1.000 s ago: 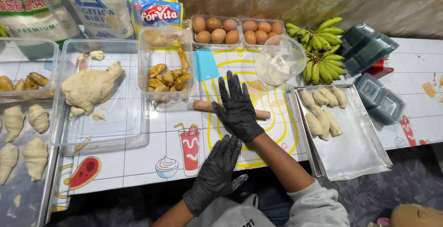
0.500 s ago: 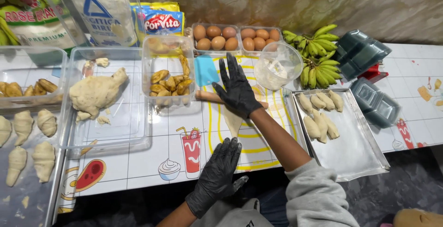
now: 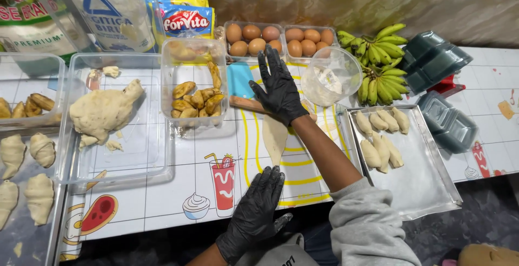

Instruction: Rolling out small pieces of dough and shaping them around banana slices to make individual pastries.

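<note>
1. A wooden rolling pin (image 3: 244,104) is pressed under the right hand (image 3: 278,88), black-gloved, with palm flat and fingers spread, toward the far middle of the tabletop (image 3: 162,201).
2. A flattened strip of dough (image 3: 274,136) is seen lying just in front of the pin, stretching toward the near edge.
3. The left hand (image 3: 257,212), also gloved, is laid flat at the near edge, fingers slightly spread, holding nothing, just below the dough strip.
4. A clear container of banana pieces (image 3: 195,99) is placed directly left of the pin; a larger clear tray with a dough lump (image 3: 104,112) is set further left.
5. A metal tray (image 3: 427,185) carrying shaped dough pieces (image 3: 381,136) is set near the right edge.
6. Eggs (image 3: 278,39), green bananas (image 3: 378,63) and a clear bowl of flour (image 3: 330,77) are lined along the far edge.
</note>
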